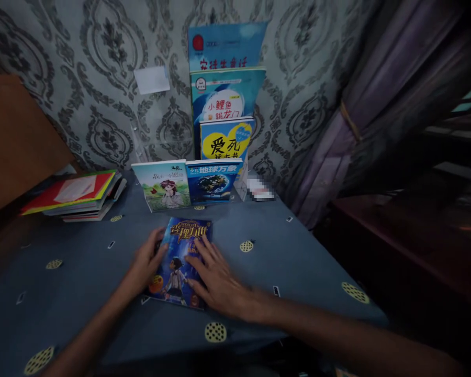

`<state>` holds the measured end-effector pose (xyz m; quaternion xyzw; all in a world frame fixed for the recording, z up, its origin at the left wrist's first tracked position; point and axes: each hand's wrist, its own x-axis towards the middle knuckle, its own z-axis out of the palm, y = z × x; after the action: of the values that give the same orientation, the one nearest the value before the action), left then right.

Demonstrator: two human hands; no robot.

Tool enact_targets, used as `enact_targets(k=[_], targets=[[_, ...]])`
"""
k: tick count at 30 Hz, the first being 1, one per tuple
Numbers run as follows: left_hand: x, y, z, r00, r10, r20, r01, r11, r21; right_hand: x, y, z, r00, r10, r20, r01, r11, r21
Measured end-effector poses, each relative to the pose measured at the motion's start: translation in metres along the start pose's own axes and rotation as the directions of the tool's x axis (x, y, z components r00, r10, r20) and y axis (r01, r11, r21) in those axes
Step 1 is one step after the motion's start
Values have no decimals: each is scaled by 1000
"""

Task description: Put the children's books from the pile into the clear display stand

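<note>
A blue paperback book (177, 280) lies face up on the cloth-covered table, with a cartoon figure and gold lettering on its cover. My left hand (146, 262) is at the book's left edge, its thumb over the cover and its other fingers along the side, partly hidden. Across the right part of the cover rests my right hand (220, 285), flat with its fingers spread. Just behind stands a clear display rack (241, 186) with a green-covered book (165, 191) and a blue earth-picture book (215, 183) in front. A yellow-and-blue book (223, 141) and taller books rise behind them.
A stack of books (82, 201) with a red-and-yellow one on top sits at the back left, near a brown panel (19, 141). A white card (152, 80) is on the rack's upper left. The table's right edge runs beside a purple curtain (329, 136).
</note>
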<state>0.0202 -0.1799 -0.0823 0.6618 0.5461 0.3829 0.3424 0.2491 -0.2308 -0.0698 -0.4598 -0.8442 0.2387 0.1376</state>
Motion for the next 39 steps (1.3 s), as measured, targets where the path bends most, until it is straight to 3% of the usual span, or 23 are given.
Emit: enact_targets(k=[4, 7, 10, 14, 16, 19, 23, 28, 30, 32, 36, 39], targets=[[10, 11, -4, 961, -272, -52, 232, 892, -389, -1, 2, -1, 999, -41, -21, 43, 998, 53], [14, 23, 0, 896, -437, 71, 399, 729, -556, -3, 10, 1, 995, -78, -55, 84, 990, 116], [14, 35, 7, 848, -464, 254, 515, 613, -599, -3, 20, 5, 989, -79, -126, 104, 973, 208], [15, 47, 9, 887, -392, 242, 445, 589, -675, 2, 34, 6, 949, 15, -314, 92, 941, 325], [16, 50, 7, 908, -358, 219, 401, 590, -700, 9, 44, 2, 896, 70, -439, 103, 928, 358], [18, 52, 2, 932, -309, 191, 346, 596, -725, 27, 66, -12, 779, 149, -608, 149, 899, 411], [18, 52, -1, 943, -283, 173, 316, 604, -732, 54, 99, -47, 663, 235, -710, 186, 867, 461], [19, 56, 0, 948, -287, 138, 292, 608, -739, 80, 122, -93, 526, 205, -825, 139, 937, 321], [20, 58, 0, 950, -290, 116, 277, 615, -738, 88, 125, -105, 498, 182, -848, 126, 952, 278], [22, 61, 0, 955, -283, 84, 249, 622, -742, 97, 128, -112, 518, 166, -839, 139, 952, 273], [31, 67, -1, 971, -235, 29, 177, 637, -751, 109, 133, -121, 629, 179, -756, 195, 905, 377], [41, 73, 4, 986, -164, -13, 98, 651, -753, 114, 139, -126, 682, 162, -713, 252, 863, 437]])
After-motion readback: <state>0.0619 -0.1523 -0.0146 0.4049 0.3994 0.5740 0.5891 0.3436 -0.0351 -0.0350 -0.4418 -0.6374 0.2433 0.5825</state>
